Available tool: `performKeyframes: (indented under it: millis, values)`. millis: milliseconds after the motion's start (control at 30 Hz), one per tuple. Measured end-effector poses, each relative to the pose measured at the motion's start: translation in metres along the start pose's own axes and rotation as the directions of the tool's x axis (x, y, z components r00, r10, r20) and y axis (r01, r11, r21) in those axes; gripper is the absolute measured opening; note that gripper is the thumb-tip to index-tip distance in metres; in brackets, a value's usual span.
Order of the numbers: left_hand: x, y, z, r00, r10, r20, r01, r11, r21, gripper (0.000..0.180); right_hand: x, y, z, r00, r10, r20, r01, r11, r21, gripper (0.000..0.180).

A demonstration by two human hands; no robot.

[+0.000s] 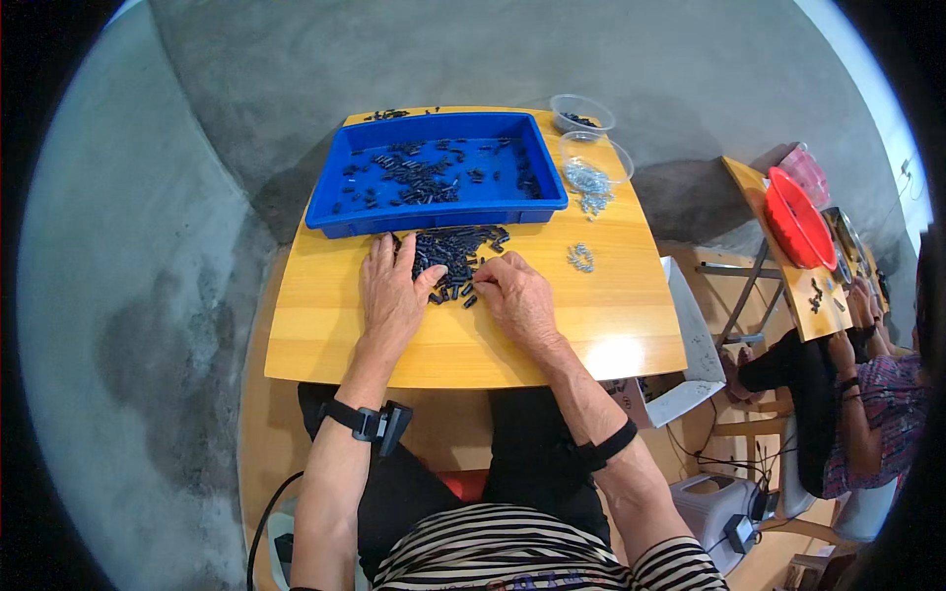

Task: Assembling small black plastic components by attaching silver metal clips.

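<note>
A blue tray (pixel 439 223) stands on a yellow wooden table (pixel 330 340), with small black parts (pixel 424 185) scattered over its bottom, most thickly around the middle. Right in front of the tray, on the side nearest the person, a pile of the same kind of black pieces (pixel 458 256) lies on the tabletop, and both hands are at it.

The left hand (pixel 387 286) rests in front of the tray's left half, palm down at the left edge of the pile. Its fingers are stretched out and its thumb is spread wide, the thumb tip touching the pieces. The right hand (pixel 519 298) is in front of the tray's right half, at the right edge of the pile. Its thumb and forefinger are close together in a narrow pinch; I cannot tell whether a piece is between them.

Just beside the tray's far right corner is a clear bowl (pixel 557 102) with black pieces in it. A second clear bowl (pixel 623 163) sits by the tray's right side, with small silver parts (pixel 589 182) in it and at its near edge. A little cluster of silver pieces (pixel 580 258) lies nearer the person than the tray's front right corner.

Well to the right of the tray, a red basket (pixel 796 222) stands on another table, where a co-worker (pixel 877 414) sits.
</note>
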State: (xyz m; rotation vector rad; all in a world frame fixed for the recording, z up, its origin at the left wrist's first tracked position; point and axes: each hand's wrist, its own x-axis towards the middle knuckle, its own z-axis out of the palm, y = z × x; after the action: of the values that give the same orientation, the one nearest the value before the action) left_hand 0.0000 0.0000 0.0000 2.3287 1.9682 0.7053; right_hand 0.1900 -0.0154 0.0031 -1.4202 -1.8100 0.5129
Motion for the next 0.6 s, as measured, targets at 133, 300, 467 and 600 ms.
performKeyframes:
  millis: [133,300,467,600]
  values:
    - [-0.009,-0.007,-0.013,0.996,0.036,-0.083,-0.045,0.993,-0.105,0.074,0.001,-0.006,0.013,0.997,-0.058,-0.044,0.059,0.998,0.021,0.007]
    - [-0.008,0.001,-0.028,0.969,0.229,-0.091,-0.237,0.968,-0.087,0.088,0.006,-0.005,0.015,0.996,-0.074,-0.059,0.079,0.992,0.097,0.007]
    - [0.003,0.029,-0.028,0.945,0.327,0.005,-0.326,0.943,-0.064,0.089,0.017,0.004,0.002,0.993,-0.045,-0.11,0.057,0.993,0.106,0.006]
    - [0.004,0.036,-0.024,0.957,0.288,0.03,-0.286,0.957,-0.05,0.086,0.014,0.008,-0.002,0.986,0.036,-0.162,-0.003,0.98,0.197,0.006]
